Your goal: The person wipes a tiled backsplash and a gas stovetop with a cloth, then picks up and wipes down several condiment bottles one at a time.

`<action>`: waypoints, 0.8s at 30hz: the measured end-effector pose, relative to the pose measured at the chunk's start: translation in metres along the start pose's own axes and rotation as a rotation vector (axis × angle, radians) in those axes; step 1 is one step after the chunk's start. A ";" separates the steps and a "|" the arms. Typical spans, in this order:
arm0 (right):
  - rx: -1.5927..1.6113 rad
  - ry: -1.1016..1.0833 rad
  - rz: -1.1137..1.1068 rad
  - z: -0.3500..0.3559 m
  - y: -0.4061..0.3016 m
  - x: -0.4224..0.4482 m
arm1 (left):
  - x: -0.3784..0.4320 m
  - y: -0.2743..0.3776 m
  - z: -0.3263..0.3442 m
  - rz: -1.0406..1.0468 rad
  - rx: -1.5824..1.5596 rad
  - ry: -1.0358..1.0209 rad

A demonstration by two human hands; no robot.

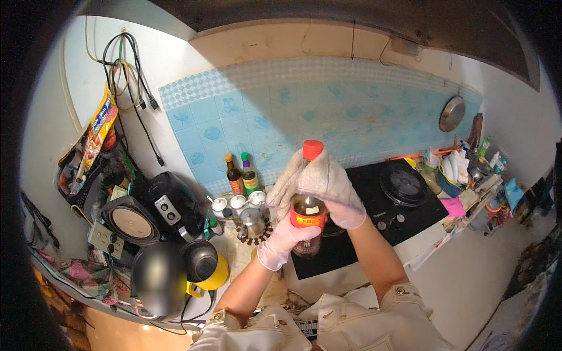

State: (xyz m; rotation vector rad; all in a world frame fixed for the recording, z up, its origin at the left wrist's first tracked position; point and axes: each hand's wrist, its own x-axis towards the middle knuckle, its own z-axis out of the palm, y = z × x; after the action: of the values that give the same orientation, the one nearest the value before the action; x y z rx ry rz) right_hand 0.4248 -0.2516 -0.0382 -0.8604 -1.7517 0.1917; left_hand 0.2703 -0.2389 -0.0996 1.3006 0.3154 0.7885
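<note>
A dark sauce bottle [308, 205] with a red cap [312, 149] and a red and yellow label is held up over the stove's near left part. My left hand [287, 241], in a thin clear glove, grips the bottle around its label. Gloved as well, my right hand [344, 210] presses a beige cloth [322, 173] around the bottle's neck and shoulder. Part of the cloth hangs down on the left of the bottle. Most of my right fingers are hidden under it.
A black two-burner cooktop [364, 180] lies under my hands, with a lidded pan [403, 182] at its right. Two sauce bottles [242, 173], small white seasoning jars [238, 202] and a metal pot [253, 221] stand left. Farther left are a black air fryer [169, 208] and a yellow pot [215, 270].
</note>
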 end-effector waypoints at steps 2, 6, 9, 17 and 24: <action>0.465 -0.070 0.274 0.005 -0.018 0.000 | 0.002 0.004 0.004 0.127 0.219 0.132; -0.234 0.313 0.201 0.031 -0.050 -0.012 | 0.011 -0.002 -0.002 0.357 0.366 0.251; -0.440 0.425 -0.081 0.015 -0.042 -0.018 | 0.008 0.002 0.003 0.319 0.162 0.236; -0.766 -0.009 -0.329 -0.014 -0.072 -0.004 | 0.001 0.011 -0.004 0.139 0.082 0.367; -0.894 0.405 -0.028 0.067 -0.035 0.008 | 0.013 -0.012 -0.005 0.485 0.770 0.753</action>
State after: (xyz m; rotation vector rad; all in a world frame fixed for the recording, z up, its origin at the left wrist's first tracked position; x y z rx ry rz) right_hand 0.3485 -0.2524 -0.0388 -1.3810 -1.4296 -0.7940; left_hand 0.2809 -0.2269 -0.1096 1.7788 0.9984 1.6776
